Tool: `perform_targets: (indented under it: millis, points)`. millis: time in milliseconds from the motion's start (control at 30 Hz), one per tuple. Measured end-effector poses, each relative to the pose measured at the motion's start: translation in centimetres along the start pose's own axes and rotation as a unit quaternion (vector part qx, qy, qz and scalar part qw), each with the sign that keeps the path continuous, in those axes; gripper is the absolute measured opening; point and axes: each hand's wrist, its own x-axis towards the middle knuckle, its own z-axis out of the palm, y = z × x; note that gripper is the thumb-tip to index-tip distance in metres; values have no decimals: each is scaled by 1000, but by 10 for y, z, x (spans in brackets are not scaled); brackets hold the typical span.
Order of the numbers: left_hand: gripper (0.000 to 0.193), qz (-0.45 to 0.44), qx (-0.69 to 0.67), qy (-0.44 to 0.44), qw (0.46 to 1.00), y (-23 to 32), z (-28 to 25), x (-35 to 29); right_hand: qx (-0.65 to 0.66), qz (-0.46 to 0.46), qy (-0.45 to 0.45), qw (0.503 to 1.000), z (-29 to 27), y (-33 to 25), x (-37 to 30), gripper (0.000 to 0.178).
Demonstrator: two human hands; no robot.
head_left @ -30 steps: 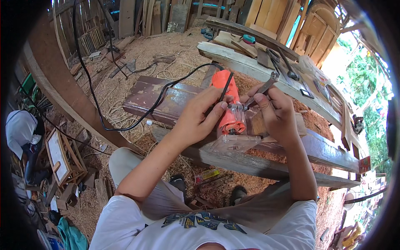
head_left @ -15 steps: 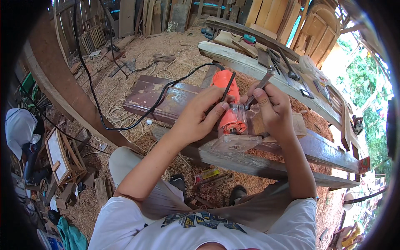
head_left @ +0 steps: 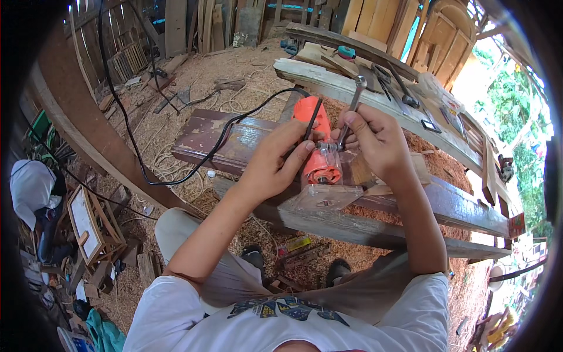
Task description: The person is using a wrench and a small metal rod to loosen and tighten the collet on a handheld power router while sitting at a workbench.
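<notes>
An orange trim router [head_left: 308, 108] lies on its side on the wood, its clear plastic base [head_left: 328, 198] turned toward me. My left hand [head_left: 280, 158] is closed around a narrow dark bar-shaped tool [head_left: 315, 116] across the router's middle; its lower part is hidden by my fingers. In my right hand [head_left: 378, 141] is a silver combination wrench [head_left: 355, 98], ring end up. Its lower end reaches the metal fitting [head_left: 326, 148] between the router's orange parts. Whether the wrench is seated there, I cannot tell.
A black power cord [head_left: 136, 154] loops away to the left. Brown-painted boards [head_left: 205, 139] and planks [head_left: 328, 226] support the work. A farther bench [head_left: 328, 79] carries a hammer [head_left: 409, 97], pliers and a phone-like object. Wood shavings and scraps cover the floor.
The wrench has swung more upright, its ring end moving left and up, and my right hand has shifted slightly left. My left hand keeps its hold on the dark tool. The whole view has tilted slightly.
</notes>
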Motion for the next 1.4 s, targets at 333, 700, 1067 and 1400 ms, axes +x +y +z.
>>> perform_targets:
  millis: [333,700,1067,1400]
  points:
    - [24,-25,-69,36,997,-5,9,-2,-79,-44,-8,996,-7,9,3,20]
    - [34,-85,-214,41,972,7,7,1,48,-31,-76,995,-18,3,2,18]
    - [15,-55,-114,-27,992,14,-4,8,21,17,-56,998,-13,1,2,26]
    - [28,-33,-47,7,998,13,-6,8,57,12,-55,997,-12,4,2,26]
